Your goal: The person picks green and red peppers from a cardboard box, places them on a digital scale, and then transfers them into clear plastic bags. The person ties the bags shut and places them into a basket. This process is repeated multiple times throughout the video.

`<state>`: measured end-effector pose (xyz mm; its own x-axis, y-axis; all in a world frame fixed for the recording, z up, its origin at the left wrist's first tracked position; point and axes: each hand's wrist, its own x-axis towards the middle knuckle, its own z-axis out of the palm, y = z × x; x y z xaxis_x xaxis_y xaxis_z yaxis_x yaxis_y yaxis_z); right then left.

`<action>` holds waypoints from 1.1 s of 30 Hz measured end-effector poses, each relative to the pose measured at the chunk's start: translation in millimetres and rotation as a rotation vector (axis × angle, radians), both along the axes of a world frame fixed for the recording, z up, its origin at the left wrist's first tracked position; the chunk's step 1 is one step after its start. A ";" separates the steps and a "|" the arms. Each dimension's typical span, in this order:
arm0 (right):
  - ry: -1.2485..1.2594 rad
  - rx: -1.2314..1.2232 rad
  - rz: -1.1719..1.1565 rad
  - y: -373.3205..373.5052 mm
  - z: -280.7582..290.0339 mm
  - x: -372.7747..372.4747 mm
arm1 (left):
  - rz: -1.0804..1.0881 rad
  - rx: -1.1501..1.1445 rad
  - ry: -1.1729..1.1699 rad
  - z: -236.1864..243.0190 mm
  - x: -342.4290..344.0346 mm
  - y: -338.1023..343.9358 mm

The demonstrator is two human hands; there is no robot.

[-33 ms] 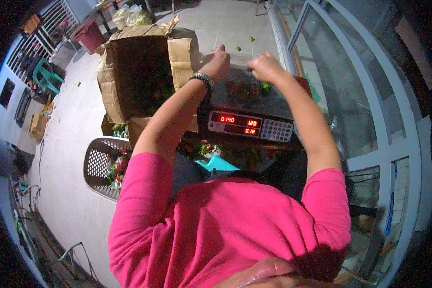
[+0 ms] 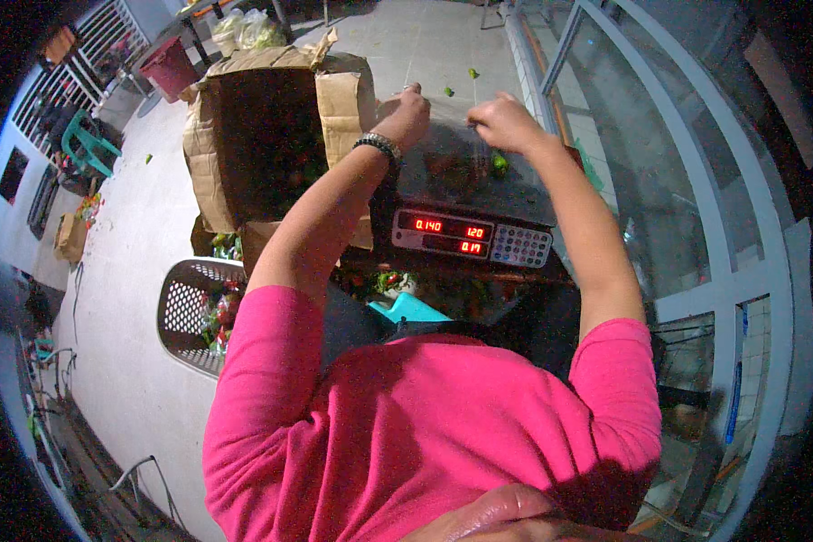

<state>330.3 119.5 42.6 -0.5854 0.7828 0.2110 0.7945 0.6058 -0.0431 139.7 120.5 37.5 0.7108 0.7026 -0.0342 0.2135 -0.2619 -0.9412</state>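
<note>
The left hand (image 2: 406, 119) is held above the far left corner of the dark plate (image 2: 452, 188) of an electronic scale (image 2: 470, 217), just beside the brown paper sack (image 2: 345, 104). The right hand (image 2: 508, 125) is raised near the plate's far right corner. Its fingers (image 2: 481, 117) are curled in and pressed together; whether anything thin is pinched there cannot be told. The left fingers are partly hidden by the back of the hand, so their grip cannot be made out either.

The hands are set level and apart, perhaps so that something thin and clear can be held between them, though none is plainly seen. The scale's display panel (image 2: 443, 233) is turned toward the body, presumably for easy reading, and the sack's mouth is likewise faced that way, probably to be within reach. The lattice basket (image 2: 179, 312) is placed left of the legs, with red and green packed goods (image 2: 219, 321) inside.

A small, bright green piece (image 2: 499, 163) is seen toward the plate's right edge, roundish and slightly glossy. The plate is dull and dark, with a blurred brownish patch near its middle, and red digits are lit along its near edge.
</note>
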 end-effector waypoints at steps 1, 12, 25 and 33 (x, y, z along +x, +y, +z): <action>0.227 -0.056 0.077 -5.2 15.7 -3.5 | 0.037 -0.032 -0.226 -19.0 -15.1 26.8; 0.026 -0.070 -0.408 48.3 -199.4 68.3 | 0.003 -0.725 -1.727 -25.8 4.8 49.3; 0.443 0.264 0.067 -53.8 32.7 -4.4 | -0.217 -1.155 -1.636 21.1 2.1 7.6; -0.030 -0.172 0.164 -15.6 12.7 -42.8 | -0.621 -1.023 -1.567 -5.1 -3.6 39.9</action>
<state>287.5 103.9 55.3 -0.7115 0.6999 0.0634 0.6888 0.7124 -0.1341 136.1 160.3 32.4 0.6122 0.5157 0.5993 0.2450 -0.8444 0.4763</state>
